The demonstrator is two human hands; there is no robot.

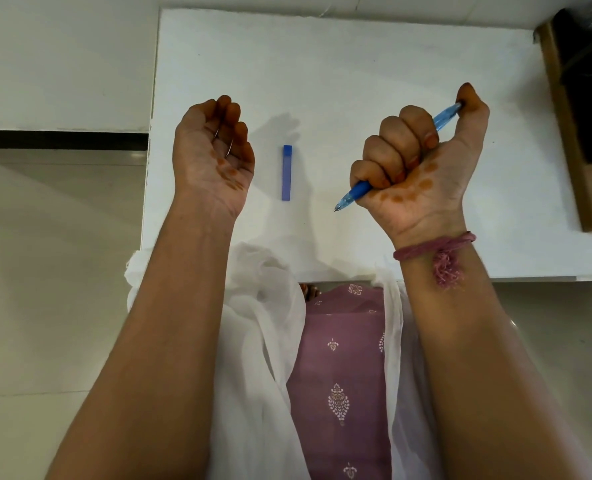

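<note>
Two hands up, palms showing, how far along?

Early, I'd guess. Right hand [422, 157] is fisted round the blue pen [355, 192], tip in the air. Left hand [213, 157] is loosely cupped; maybe a thin sliver in it, can't tell. Blue case [287, 173] lies on the table [356, 64] between them, nothing blocking it. Wooden frame [564, 133] far right.

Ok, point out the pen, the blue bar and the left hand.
pen [355, 192]: head view, barrel below the fist.
blue bar [287, 173]: head view, its middle.
left hand [215, 161]: head view, palm.
</note>
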